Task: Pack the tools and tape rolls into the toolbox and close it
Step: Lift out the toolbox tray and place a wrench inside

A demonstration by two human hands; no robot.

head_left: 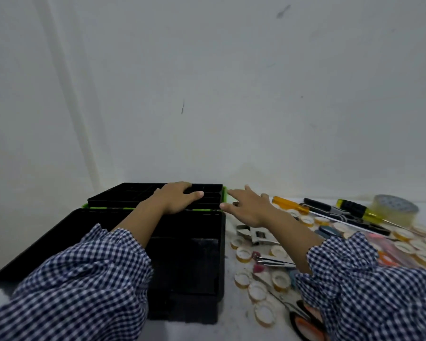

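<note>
Starting at the near edge of the counter (pixel 231 324), two blue-and-white checked sleeves (pixel 84 279) are seen reaching forward. Orange-and-black scissors (pixel 303 323) are noted at the near right, partly hidden under the right sleeve. The black toolbox (pixel 221 254) is placed on the left part of the counter, its body open at the top; nothing can be made out in its dark interior. Small yellow-edged tape rolls (pixel 244 254) are scattered flat on the counter just right of the toolbox, and more are spread toward the right edge. An adjustable wrench (pixel 258 236) and a small metal tool (pixel 276 261) are found among them, near the toolbox's right wall.

The green-rimmed lid (pixel 123 195) is folded back behind the body, with its divided compartments facing up. The left hand (pixel 175 199) is laid on the lid's right part, fingers relaxed and resting on the dividers, nothing gripped. The right hand (pixel 250 207) is held beside the lid's right edge with fingers spread and nothing held; contact with the green rim cannot be confirmed.

Toward the far right, an orange-handled screwdriver (pixel 288 203), a yellow-and-black screwdriver (pixel 354 208) and a large clear tape roll (pixel 395 209) are recorded close to the wall.
</note>
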